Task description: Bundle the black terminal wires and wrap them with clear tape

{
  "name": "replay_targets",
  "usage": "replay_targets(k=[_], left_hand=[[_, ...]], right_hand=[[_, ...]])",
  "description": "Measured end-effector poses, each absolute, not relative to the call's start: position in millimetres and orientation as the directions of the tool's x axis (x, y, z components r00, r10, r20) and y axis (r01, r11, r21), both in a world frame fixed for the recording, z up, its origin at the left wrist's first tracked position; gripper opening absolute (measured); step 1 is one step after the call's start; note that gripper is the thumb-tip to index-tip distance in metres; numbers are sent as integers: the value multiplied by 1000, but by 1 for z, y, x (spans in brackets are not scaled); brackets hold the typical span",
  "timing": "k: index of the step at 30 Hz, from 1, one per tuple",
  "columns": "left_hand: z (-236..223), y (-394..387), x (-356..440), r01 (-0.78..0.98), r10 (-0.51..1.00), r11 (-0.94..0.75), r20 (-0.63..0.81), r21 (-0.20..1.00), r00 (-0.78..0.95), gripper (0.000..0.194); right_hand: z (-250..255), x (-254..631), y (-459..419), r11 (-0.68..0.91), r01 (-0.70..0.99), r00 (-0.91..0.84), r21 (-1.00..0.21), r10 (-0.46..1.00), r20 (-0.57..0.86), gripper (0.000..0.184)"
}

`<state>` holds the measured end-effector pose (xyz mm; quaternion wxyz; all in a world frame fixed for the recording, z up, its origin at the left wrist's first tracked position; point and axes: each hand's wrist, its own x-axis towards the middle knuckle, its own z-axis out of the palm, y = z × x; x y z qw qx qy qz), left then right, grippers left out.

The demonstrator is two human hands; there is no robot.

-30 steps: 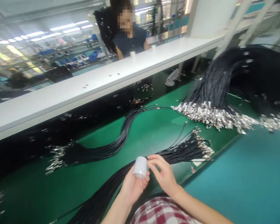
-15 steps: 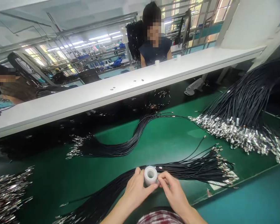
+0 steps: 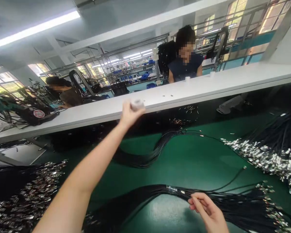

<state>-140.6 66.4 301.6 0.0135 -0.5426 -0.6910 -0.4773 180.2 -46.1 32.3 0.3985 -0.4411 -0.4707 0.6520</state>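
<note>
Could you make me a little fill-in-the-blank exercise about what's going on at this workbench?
1. The hand holding the pale roll is the person's ____ one.
2. The right hand is at a bundle of cables whose colour is ____.
3. The tabletop under that bundle is ____.
4. The long raised shelf is ____.

Missing words: left; black; green; white.

I can see a co-worker in a navy sleeveless top (image 3: 185, 70) on the far side, two small white cylinders (image 3: 187, 79) near them. Off left I've got someone in a dark brown top (image 3: 70, 96), plus black boxy gear with a round red-and-white badge (image 3: 38, 114). Long white tube light (image 3: 36, 29) overhead, blue plastic bins (image 3: 145, 76) way back.
</note>
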Motion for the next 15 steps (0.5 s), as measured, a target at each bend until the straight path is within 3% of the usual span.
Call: replay_targets(k=[2,7,9,12,13,15], left_hand=[[318,98,-174,831,675,130,566,541,-473,50],[316,122,-220,780,669,406,426,476,-609,71],[312,108,-216,827,650,366,518,426,-555,74],[277,58,-188,940,604,113,729,323,-323,48],[253,33,-176,944,661,24,704,329,-262,37],[187,-26,-151,907,891,-26,421,419,-170,27]], right_hand=[[25,190,-53,-270,-70,-298,-960,924,-239,46],[-2,217,-69,-337,9,-257,-941,909,-328,47],[-17,227,-69,-350,56,-271,-935,896,-351,49],[-39,235,-59,-259,224,-255,-939,915,-313,55],[-45,235,-53,-187,305,-253,-934,930,-268,57],[-54,233,-39,20,464,-298,-886,945,-135,62]])
